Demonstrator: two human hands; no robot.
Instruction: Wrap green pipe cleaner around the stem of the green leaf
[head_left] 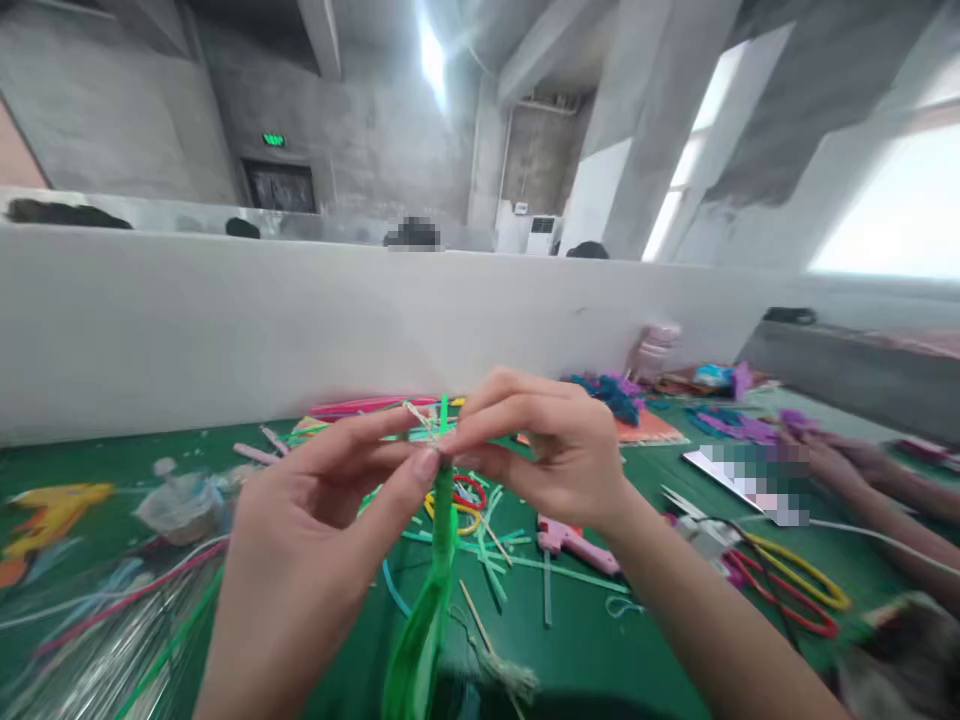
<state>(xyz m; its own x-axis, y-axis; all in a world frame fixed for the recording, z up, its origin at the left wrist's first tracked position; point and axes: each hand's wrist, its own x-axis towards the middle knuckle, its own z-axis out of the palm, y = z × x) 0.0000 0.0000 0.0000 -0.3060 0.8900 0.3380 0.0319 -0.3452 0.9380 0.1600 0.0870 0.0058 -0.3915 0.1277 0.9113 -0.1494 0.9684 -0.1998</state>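
Over the middle of the table, my left hand [300,540] pinches a long bright green strip [444,520] near its top, thumb against fingers. My right hand [551,445] is closed too, its fingertips meeting the left ones at the same spot. The strip hangs down between my hands and widens into a loose fold below; a narrow green end pokes up above the fingers. A pale twisted string [417,413] sticks up by my left index finger. Exactly how string and strip meet is hidden by my fingertips.
A pink glue gun [574,543], red-and-yellow-handled scissors [795,580] and cut green strips lie on the green table [600,660]. At left are a yellow glue gun [60,510] and a plastic-wrapped bundle [157,640]. Another person's hands [840,465] work at right beside a phone [739,485].
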